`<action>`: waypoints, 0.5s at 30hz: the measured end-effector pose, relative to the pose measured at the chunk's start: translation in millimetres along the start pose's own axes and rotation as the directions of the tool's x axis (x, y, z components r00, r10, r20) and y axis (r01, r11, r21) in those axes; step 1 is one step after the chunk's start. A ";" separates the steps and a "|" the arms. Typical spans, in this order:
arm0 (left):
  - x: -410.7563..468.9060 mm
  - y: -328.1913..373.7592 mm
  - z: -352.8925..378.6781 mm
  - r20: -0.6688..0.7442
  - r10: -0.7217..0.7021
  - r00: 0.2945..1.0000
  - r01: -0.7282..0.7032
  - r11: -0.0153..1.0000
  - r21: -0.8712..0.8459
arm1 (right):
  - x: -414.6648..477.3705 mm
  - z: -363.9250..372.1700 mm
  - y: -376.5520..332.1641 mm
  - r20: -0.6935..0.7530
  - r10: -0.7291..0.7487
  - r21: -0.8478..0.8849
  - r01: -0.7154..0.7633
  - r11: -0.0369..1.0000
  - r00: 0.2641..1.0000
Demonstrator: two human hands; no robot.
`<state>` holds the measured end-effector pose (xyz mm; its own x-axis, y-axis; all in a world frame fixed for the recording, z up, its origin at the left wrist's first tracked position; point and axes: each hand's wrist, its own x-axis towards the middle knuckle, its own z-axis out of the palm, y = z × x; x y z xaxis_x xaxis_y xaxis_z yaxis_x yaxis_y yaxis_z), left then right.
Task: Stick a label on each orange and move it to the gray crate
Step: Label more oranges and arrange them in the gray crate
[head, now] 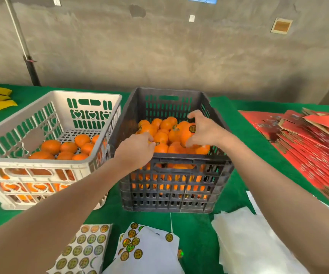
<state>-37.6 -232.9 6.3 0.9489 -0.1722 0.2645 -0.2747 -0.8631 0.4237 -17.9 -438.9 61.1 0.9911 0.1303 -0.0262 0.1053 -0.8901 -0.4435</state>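
Orange [187, 135] bearing round gold label [192, 128], gripped by right hand [204, 130].

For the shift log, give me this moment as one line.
right hand: grips labelled orange at dark crate | left hand: down among that crate's oranges, grip unclear | light gray crate: partly filled

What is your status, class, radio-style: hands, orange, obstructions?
Right hand grips labelled orange in dark crate. Left hand among that crate's oranges, grip unclear. Pale crate alongside, path open.
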 end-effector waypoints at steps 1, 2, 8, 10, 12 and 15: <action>-1.1 0.1 3.2 0.002 -0.015 1.000 0.014 0.998 0.064 | 7.5 -0.1 11.5 0.075 0.059 -0.119 -0.050 0.992 0.995; -2.2 1.1 5.4 -0.006 -0.012 1.000 0.012 0.995 0.096 | 15.0 1.7 21.7 0.145 0.108 -0.235 -0.072 0.969 0.984; -10.2 1.5 5.3 -0.086 0.167 0.982 -0.158 0.982 0.101 | 43.6 27.3 61.8 0.512 0.205 -0.460 0.065 0.886 0.834; -15.8 2.2 3.4 -0.111 0.235 0.966 -0.222 0.967 0.122 | 47.0 30.5 66.9 0.518 0.182 -0.477 0.106 0.873 0.836; -17.6 2.2 2.8 -0.130 0.231 0.964 -0.221 0.971 0.085 | 44.5 27.0 64.3 0.495 0.164 -0.478 0.109 0.871 0.853; -20.7 4.4 3.0 -0.167 0.153 0.974 -0.158 0.987 -0.015 | 26.6 16.1 45.4 0.055 -0.017 -0.246 0.030 0.969 0.998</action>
<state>-58.0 -234.6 0.1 0.8563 -0.2210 0.4668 -0.4234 -0.8179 0.3895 11.9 -468.8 25.8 0.9831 0.1697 -0.0682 0.1522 -0.9658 -0.2100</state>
